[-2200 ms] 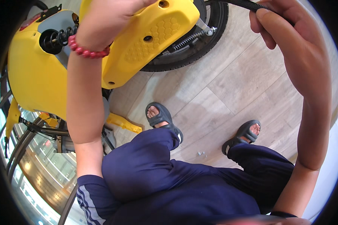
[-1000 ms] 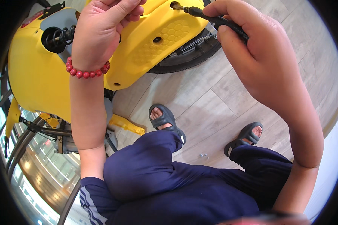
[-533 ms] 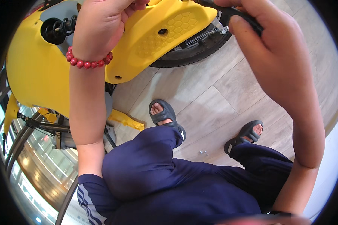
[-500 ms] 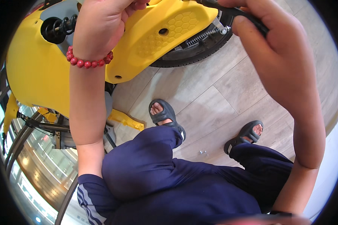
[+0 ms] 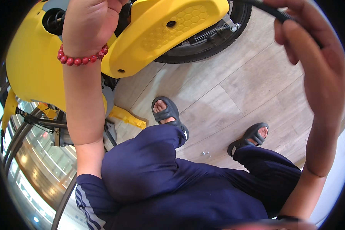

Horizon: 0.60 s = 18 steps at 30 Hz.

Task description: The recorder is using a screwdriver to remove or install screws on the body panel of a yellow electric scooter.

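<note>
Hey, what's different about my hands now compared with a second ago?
Your right hand has swung right, away from the yellow panel, carrying the black tool, whose tip is now out of view. Your left hand has shifted left. Unchanged: the right hand's grip on the tool, and both sandals.

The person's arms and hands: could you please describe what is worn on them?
The left wrist wears a bracelet of round red beads. The left sleeve is short, dark blue, with pale grey stripes. Left hand and right hand are ungloved; the right wrist is bare.
</note>
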{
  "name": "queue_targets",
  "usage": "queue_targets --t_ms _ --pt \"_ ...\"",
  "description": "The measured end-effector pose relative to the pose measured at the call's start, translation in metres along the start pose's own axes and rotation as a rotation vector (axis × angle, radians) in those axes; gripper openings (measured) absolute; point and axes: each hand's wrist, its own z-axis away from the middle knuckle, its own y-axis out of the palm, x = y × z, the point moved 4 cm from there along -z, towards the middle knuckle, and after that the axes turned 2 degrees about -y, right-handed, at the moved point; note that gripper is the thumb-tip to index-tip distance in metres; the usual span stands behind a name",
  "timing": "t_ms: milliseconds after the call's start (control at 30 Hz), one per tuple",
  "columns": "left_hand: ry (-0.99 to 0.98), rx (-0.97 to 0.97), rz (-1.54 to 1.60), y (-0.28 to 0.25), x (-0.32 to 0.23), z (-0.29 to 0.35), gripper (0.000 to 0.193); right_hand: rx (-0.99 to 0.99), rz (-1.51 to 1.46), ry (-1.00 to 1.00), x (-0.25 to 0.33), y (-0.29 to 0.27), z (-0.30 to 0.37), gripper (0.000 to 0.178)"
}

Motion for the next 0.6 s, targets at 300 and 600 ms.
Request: queue_targets --t_ms 300,600 --pt "-0.019 -0.001 -0.018 -0.006 0.010 0.000 0.010 0.030 0.175 -0.291 0.015 0.061 0.016 0.035" --pt "-0.028 -0.013 -0.019 -0.007 0.016 -0.002 0.010 -0.014 0.225 -0.276 0.020 0.072 0.022 0.035"
